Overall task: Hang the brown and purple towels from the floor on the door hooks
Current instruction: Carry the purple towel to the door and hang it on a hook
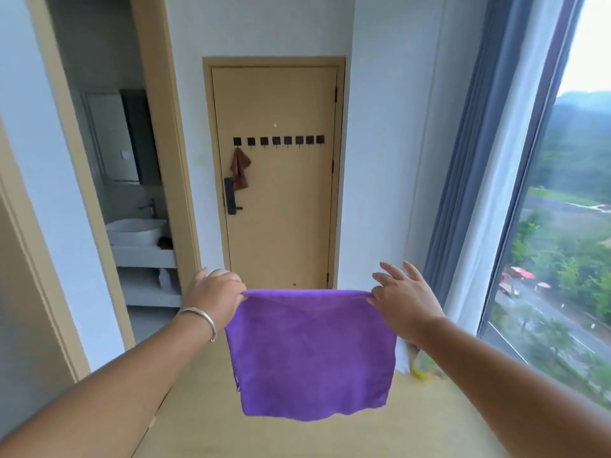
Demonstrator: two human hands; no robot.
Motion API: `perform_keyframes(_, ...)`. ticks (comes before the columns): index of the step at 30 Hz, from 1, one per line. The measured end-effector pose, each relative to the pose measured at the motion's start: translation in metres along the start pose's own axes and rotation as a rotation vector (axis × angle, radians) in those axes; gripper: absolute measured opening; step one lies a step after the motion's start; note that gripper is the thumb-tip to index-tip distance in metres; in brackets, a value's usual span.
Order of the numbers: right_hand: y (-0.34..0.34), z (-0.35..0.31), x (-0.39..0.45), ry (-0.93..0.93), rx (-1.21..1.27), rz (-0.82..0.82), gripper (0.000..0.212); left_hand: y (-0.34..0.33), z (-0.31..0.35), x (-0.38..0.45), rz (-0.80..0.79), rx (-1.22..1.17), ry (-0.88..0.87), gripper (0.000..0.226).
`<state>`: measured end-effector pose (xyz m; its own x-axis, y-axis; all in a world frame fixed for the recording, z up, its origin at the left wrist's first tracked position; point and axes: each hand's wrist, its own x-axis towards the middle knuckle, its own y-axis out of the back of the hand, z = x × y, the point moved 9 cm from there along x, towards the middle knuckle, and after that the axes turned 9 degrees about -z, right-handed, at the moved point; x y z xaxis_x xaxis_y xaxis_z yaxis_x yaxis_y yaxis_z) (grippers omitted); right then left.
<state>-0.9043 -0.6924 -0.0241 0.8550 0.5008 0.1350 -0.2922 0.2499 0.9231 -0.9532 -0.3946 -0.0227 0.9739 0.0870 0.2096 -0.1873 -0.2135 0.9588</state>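
Two hands held the purple towel (310, 352) up in front of you, spread flat between them. Your left hand (215, 292) pinched the towel's top left corner with its fingers curled down over the cloth, and a silver bracelet (201, 320) sat on that wrist. Your right hand (401, 300) pinched the top right corner between thumb and a finger, while its other fingers (390, 269) were spread and lifted clear of the cloth. The towel hung straight down from both hands, its lower edge loose above the wooden floor (198, 408).

Beyond your hands, well apart from them, stood the closed door (284, 209) with a row of dark hooks (277, 141) across it. The brown towel (240, 170) already hung from the leftmost hook, just above the black door handle (230, 196). Past your left hand an open doorway showed a white basin (137, 231) on a desk. Beside your right hand ran a grey curtain (476, 180) and a tall window (562, 226).
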Motion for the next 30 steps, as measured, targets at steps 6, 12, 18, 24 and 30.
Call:
perform_keyframes(6,0.074,0.01,0.011,-0.053,-0.028,0.049,0.044,0.079,-0.033,0.006,0.013,0.093,0.09,0.025)
perform_keyframes(12,0.114,-0.003,0.023,-0.092,0.004,0.106,0.043,0.115,-0.068,-0.001,0.092,0.093,0.108,0.026)
perform_keyframes(18,0.139,-0.028,0.041,-0.099,0.041,0.172,0.041,0.12,-0.108,-0.002,0.115,0.115,0.124,0.027)
perform_keyframes(24,0.162,-0.047,0.071,-0.077,0.074,0.305,0.036,0.12,-0.14,0.009,0.14,0.15,0.132,0.028)
perform_keyframes(30,0.162,-0.05,0.127,-0.062,0.08,0.35,0.034,0.106,-0.163,0.048,0.13,0.176,0.151,0.027)
